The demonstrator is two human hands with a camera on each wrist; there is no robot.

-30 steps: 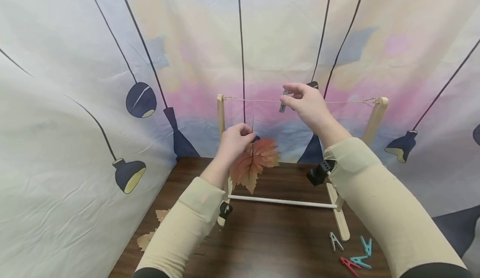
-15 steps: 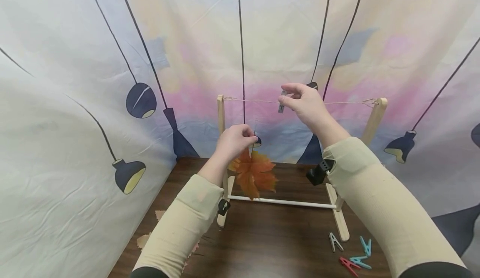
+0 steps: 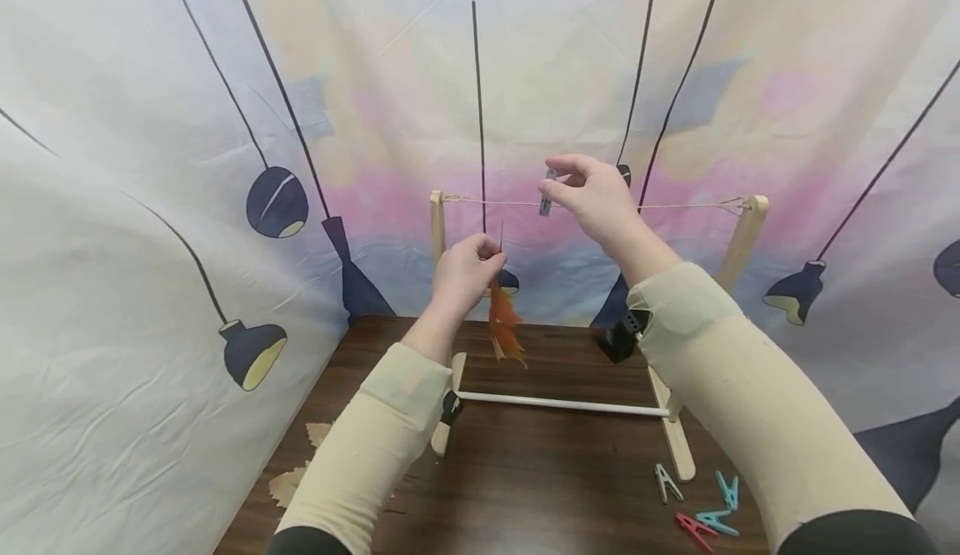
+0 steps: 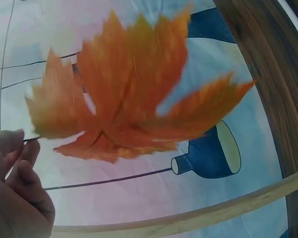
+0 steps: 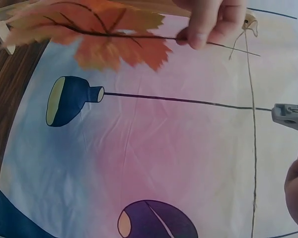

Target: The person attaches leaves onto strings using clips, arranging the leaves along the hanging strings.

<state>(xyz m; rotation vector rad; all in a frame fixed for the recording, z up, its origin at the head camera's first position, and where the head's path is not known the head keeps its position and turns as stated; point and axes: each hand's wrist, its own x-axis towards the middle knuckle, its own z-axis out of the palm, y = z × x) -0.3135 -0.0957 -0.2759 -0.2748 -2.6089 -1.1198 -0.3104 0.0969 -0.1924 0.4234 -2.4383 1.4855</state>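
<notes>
My left hand (image 3: 468, 272) pinches the thin dark stem of an orange maple leaf (image 3: 503, 322), which hangs below the fingers nearly edge-on in the head view. The left wrist view shows the leaf's broad orange face (image 4: 129, 89) spread beside the fingertips. Up at the string (image 3: 510, 202), my right hand (image 3: 596, 201) holds a grey clothespin (image 3: 546, 192) between thumb and fingers. In the right wrist view the clothespin (image 5: 289, 115) is close beside the string. The leaf's stem tip points up toward the string, left of the clothespin.
A wooden frame with a left post (image 3: 438, 226), a right post (image 3: 742, 242) and a white bottom bar (image 3: 562, 403) carries the string. Several clothespins, including a red one (image 3: 696, 532), lie at the table's front right. Pale leaves (image 3: 287, 487) lie at left, partly under my sleeve.
The leaf has turned in my left fingers from face-on to nearly edge-on, and that hand has risen slightly. My right hand has shifted a little left and up with the clothespin.
</notes>
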